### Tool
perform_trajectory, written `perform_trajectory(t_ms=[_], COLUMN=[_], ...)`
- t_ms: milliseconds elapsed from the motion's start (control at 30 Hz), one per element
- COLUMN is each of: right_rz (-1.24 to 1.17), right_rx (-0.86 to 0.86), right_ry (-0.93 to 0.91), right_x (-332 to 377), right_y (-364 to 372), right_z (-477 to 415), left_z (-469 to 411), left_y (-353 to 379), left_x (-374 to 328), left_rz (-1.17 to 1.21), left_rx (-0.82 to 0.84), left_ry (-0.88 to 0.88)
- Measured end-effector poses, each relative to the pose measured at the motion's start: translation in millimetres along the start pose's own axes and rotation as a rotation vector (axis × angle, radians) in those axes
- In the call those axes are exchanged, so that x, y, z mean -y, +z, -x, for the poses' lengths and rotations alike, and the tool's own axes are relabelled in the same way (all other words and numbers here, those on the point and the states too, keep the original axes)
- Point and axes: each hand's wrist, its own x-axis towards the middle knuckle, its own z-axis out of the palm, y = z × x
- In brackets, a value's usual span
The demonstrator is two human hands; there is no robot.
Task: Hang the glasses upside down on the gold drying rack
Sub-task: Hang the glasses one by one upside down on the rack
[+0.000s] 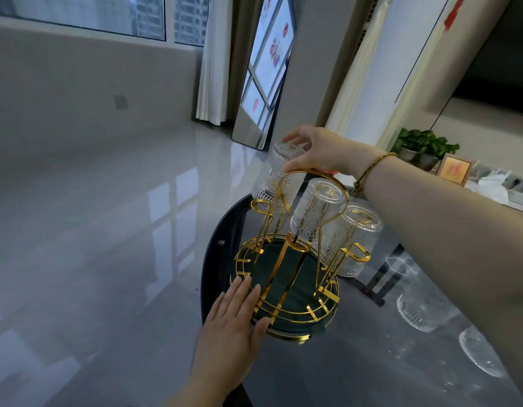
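Nearest, at about 7 o'clock of the view, the left hand (234,312) lies flat and spread, its fingers (248,292) holding nothing, palm pressed on the near rim of the round gold wire drying rack with the dark green tray base (295,336). It seems to be steadying the rack on the dark glossy desk (357,371).

At 3 to 4 o'clock from the rack, two clear ribbed drinking glasses (421,309) wait on the desk, well apart from either hand; blur hides how they stand.

On the rack itself, two clear embossed glasses hang mouth-down: one near the middle (316,212), one at the rack's 2 o'clock side (354,239).

Farthest, at the rack's 11 o'clock, the right hand (322,151) grips a third clear embossed tumbler (276,183) by its upturned base, the thumb at the near side of the base and the other fingers (295,136) curled over its far side. The tumbler is inverted, and its mouth sits about level with the tip of a gold looped prong (261,205); I cannot tell whether it is already threaded on.

The step in hand looks like seating this third glass. The next move calls for lowering it straight along the prong until it rests, then releasing gently. Afterwards the desk glasses remain.
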Motion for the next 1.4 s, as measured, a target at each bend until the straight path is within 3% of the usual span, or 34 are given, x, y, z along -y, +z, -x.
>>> perform_trajectory(t_ms=[233,300,467,1000,1200,1400], right_rz=[0.018,0.027,0.039,0.045,0.091,0.000], right_rx=[0.136,0.180,0.285,0.289,0.303,0.289], right_ry=[0.007,0.019,0.040,-0.003,-0.012,-0.011], right_x=[-5,-7,-12,-16,-17,-17], right_y=[10,13,22,21,17,20], right_z=[-2,-3,-6,-5,-3,-3], left_z=[-2,-2,-1,-1,-4,-5], left_y=[-3,-7,-23,-20,-5,0], left_x=[-1,-3,-13,-8,-2,1], left_rz=[0.019,-0.079,-0.082,-0.156,0.085,0.057], left_rx=[-0.001,-0.019,0.169,0.079,-0.029,-0.012], left_ry=[-0.001,0.024,-0.032,0.031,0.011,-0.002])
